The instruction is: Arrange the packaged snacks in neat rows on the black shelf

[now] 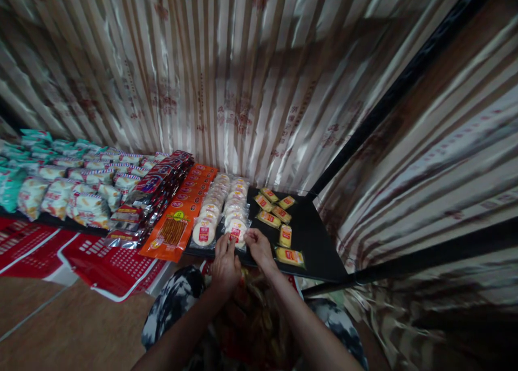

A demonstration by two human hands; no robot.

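My left hand [225, 263] and my right hand [258, 247] meet at the near end of a row of round white cakes in clear wrappers with red labels [236, 231]. Fingers of both hands pinch the nearest packet of that row at its front edge. A second row of the same cakes [210, 212] lies just to the left. The packets rest on a low black shelf [319, 247]. My forearms reach forward from the bottom of the view, above a bag of snacks in my lap [251, 317].
Small yellow packets [279, 214] lie to the right of the cakes. Orange packs [182, 214], dark red packs [156, 190], white bags [76, 196] and teal bags [24, 150] fill the shelf leftward. Striped curtains hang behind and on the right. Red bags [101, 258] lie on the floor.
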